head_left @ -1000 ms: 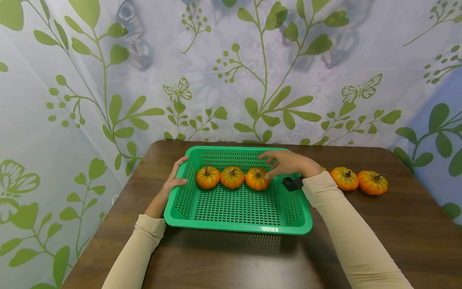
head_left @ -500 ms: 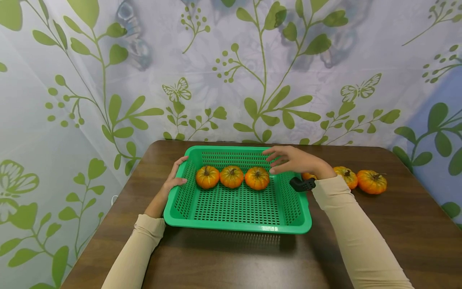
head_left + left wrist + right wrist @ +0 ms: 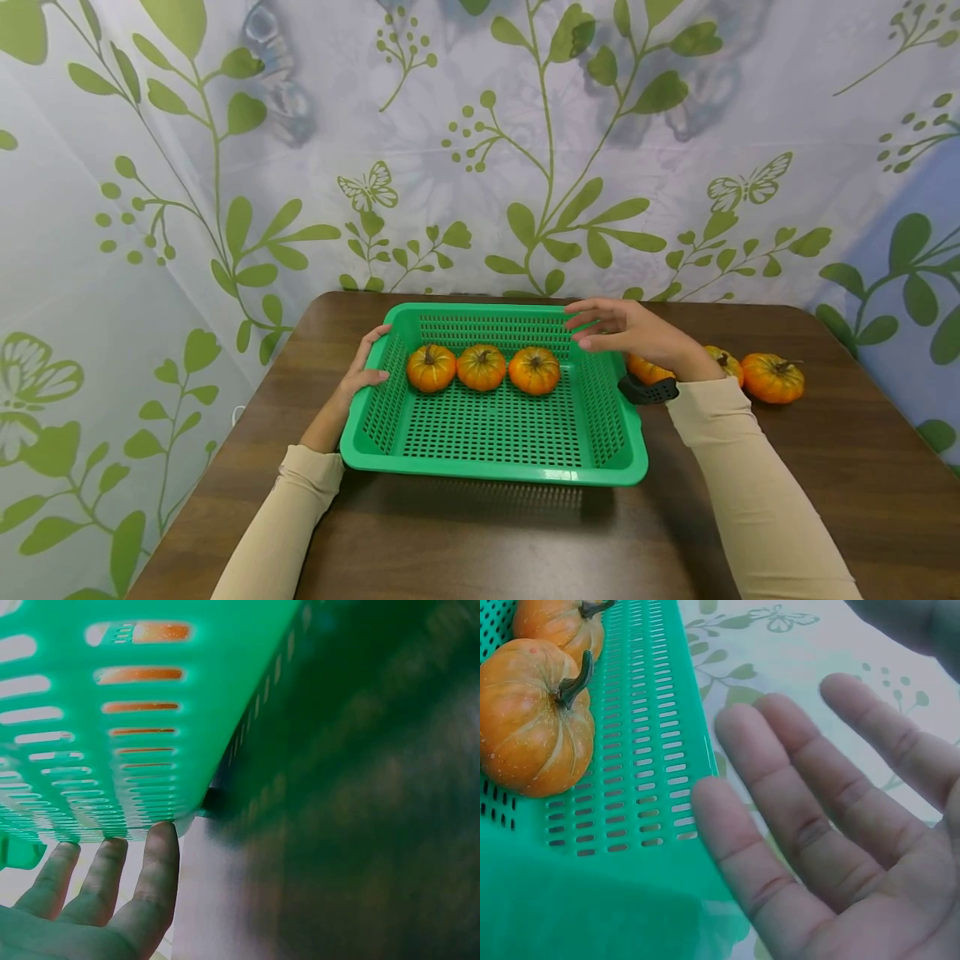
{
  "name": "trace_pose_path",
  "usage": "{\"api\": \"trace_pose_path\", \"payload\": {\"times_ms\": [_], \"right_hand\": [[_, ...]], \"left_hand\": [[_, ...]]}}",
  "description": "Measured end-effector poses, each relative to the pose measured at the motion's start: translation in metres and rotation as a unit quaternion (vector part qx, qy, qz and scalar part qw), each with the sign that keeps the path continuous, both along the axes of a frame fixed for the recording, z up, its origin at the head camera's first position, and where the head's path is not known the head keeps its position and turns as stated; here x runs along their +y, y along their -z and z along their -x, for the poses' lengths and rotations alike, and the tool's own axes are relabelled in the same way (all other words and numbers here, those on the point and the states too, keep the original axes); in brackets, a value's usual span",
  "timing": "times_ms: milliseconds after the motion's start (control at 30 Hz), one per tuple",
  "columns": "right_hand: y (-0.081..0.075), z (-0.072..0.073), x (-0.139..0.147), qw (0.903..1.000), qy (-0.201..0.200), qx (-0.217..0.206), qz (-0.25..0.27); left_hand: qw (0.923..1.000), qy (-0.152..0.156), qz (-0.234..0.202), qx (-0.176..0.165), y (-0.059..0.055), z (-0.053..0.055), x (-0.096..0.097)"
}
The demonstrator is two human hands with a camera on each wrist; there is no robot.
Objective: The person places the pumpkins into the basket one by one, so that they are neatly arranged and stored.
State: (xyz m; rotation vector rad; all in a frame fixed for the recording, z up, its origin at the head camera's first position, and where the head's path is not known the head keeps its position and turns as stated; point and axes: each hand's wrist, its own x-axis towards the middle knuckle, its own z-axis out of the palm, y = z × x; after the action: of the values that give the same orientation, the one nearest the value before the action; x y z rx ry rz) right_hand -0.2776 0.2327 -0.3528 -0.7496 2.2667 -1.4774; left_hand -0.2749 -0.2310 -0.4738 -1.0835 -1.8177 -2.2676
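A green plastic basket (image 3: 491, 473) with slotted walls stands on the table. In it, three small orange pumpkins sit in a row along the far side: a left one (image 3: 431, 368), a middle one (image 3: 482, 367) and a right one (image 3: 534, 371). My left hand (image 3: 358, 375) holds the basket's left side, thumb over the rim; in the left wrist view its fingertips (image 3: 161, 832) touch the slotted wall from outside. Over the far right corner hovers my right hand (image 3: 630, 329), holding nothing, its fingers spread in the right wrist view.
Right of the basket, more pumpkins lie on the brown table (image 3: 840, 467): one (image 3: 649, 372) partly behind my right wrist, another (image 3: 726, 365) partly hidden by it, and one farther right (image 3: 772, 378). A patterned cloth (image 3: 465, 167) hangs behind the table.
My right hand has drawn away from the right pumpkin in the basket, moving up and right to the far right corner. The left hand and the basket have stayed put.
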Motion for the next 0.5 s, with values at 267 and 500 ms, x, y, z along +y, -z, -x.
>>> {"api": "trace_pose_path", "payload": {"times_ms": [267,500], "right_hand": [[0.004,-0.008,0.010,0.9971,0.038,0.025,0.061],[0.000,-0.019,0.017,0.9934,0.079,0.048,0.069]], "left_hand": [[0.9997,-0.010,0.001,-0.022,-0.002,-0.004,0.001],[0.9999,0.004,-0.003,0.009,-0.002,0.000,0.001]]}}
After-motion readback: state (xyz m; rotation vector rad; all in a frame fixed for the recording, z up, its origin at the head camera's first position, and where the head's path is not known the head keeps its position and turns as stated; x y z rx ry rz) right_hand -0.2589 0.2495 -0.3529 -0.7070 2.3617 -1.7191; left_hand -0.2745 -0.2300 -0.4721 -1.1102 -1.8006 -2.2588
